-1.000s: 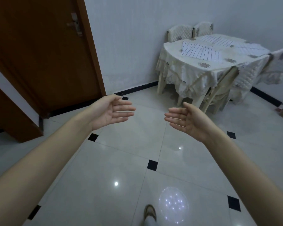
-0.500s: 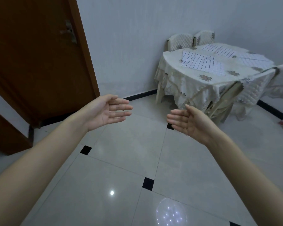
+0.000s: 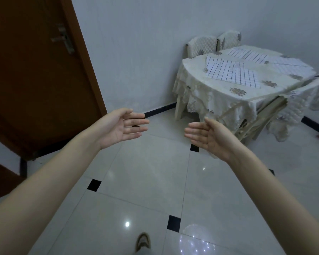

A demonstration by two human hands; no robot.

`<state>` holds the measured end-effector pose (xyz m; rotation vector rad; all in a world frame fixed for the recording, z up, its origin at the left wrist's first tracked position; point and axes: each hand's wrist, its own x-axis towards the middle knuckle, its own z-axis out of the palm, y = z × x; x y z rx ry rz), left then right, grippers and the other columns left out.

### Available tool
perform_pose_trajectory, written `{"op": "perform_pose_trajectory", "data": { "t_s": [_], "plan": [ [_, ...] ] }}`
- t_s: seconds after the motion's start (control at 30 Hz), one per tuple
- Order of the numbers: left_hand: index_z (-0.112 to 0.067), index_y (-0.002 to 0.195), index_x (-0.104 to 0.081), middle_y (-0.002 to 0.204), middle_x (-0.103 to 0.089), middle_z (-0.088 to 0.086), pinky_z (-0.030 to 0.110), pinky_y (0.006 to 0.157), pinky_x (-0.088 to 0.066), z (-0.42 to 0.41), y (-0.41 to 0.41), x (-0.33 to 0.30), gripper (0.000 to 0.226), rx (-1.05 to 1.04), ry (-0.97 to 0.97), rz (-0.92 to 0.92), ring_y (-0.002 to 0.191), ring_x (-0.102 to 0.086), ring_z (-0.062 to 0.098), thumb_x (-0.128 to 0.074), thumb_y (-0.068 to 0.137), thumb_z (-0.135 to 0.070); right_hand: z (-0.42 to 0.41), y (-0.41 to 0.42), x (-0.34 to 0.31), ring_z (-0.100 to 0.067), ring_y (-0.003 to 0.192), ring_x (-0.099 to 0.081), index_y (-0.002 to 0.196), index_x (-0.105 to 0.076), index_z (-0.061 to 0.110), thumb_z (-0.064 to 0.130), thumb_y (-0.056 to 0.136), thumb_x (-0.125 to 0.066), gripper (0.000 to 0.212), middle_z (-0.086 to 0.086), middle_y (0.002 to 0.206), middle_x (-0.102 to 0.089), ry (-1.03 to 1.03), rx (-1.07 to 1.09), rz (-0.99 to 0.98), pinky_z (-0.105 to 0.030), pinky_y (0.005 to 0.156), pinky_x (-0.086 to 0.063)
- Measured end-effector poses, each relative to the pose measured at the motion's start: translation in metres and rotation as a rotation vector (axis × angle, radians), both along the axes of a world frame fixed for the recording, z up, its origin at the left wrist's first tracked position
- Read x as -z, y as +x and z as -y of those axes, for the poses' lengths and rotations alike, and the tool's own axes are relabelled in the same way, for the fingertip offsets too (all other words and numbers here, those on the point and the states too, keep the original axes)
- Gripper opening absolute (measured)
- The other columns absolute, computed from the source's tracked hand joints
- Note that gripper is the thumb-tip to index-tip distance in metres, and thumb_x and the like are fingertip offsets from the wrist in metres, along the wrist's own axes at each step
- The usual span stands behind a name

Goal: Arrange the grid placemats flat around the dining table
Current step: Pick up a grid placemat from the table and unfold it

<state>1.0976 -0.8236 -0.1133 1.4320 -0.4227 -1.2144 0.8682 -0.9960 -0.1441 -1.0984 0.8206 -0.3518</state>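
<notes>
Both arms are reaching forward over the tiled floor point(image 3: 147, 162). The left hand point(image 3: 121, 127) is hanging at about 10 o'clock from frame centre, palm turned inward, fingers straight and slightly spread, grasping nothing. The right hand point(image 3: 208, 138) is sitting at about 3 o'clock from centre, palm facing the left one, fingers extended and relaxed, also released and empty. The two hands are staying well apart from each other and from the surface point(image 3: 219, 89), which is standing at 2 o'clock in the far corner, draped in a cream lace cloth. Grid placemats are lying flat on it: the nearest grid placemat point(image 3: 232, 72) is resting toward the surface's near-left edge, a second placemat point(image 3: 247, 54) is lying beyond it near the wall, and a third placemat point(image 3: 287, 64) is showing toward the right; its far edges are hard to make out. Two padded chair backs point(image 3: 214, 44) are standing against the wall behind the surface. A brown wooden door point(image 3: 35, 80) is filling 9 to 11 o'clock. One shoe point(image 3: 142, 242) is showing at 6 o'clock.
</notes>
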Motion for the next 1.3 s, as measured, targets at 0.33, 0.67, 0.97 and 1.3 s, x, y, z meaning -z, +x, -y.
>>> {"op": "perform_pose_trajectory", "data": {
  "t_s": [0.33,0.67,0.97,1.3],
  "plan": [
    [-0.004,0.118,-0.063,0.112,-0.072,0.012,0.040,0.097,-0.050,0.049,0.100,-0.014,0.038,0.059,-0.011,0.030,0.103,-0.070,0.026,-0.038,0.101,-0.028,0.037,0.091,-0.010,-0.022,0.100,-0.071,0.107,-0.067,0.006,0.036,0.104,-0.029,0.048,-0.014,0.109,-0.073,-0.026,0.069,0.030,-0.034,0.091,-0.052],
    [-0.003,0.117,-0.063,0.112,-0.072,0.014,0.042,0.098,-0.050,0.099,0.158,-0.013,0.037,0.039,-0.037,0.014,0.105,-0.069,0.028,-0.040,0.100,-0.025,0.088,0.150,-0.009,-0.023,0.101,-0.071,0.111,-0.066,0.005,0.038,0.104,-0.031,0.048,-0.015,0.112,-0.072,-0.018,0.066,0.010,-0.034,0.091,-0.052],
    [-0.003,0.116,-0.064,0.112,-0.072,0.014,0.038,0.089,-0.053,0.200,0.205,-0.010,0.038,0.029,0.002,0.003,0.102,-0.070,0.027,-0.036,0.101,-0.026,0.185,0.196,-0.019,-0.025,0.106,-0.068,0.107,-0.067,0.005,0.035,0.104,-0.030,0.047,-0.017,0.115,-0.070,-0.028,0.086,0.057,-0.038,0.098,-0.049],
    [-0.005,0.116,-0.064,0.111,-0.073,0.012,0.038,0.088,-0.053,0.303,0.243,-0.014,0.040,0.044,0.017,-0.007,0.100,-0.071,0.026,-0.035,0.102,-0.028,0.282,0.239,-0.034,-0.027,0.106,-0.068,0.108,-0.066,0.005,0.035,0.104,-0.031,0.046,-0.015,0.109,-0.073,-0.053,0.070,0.052,-0.040,0.102,-0.048]
  ]
}}
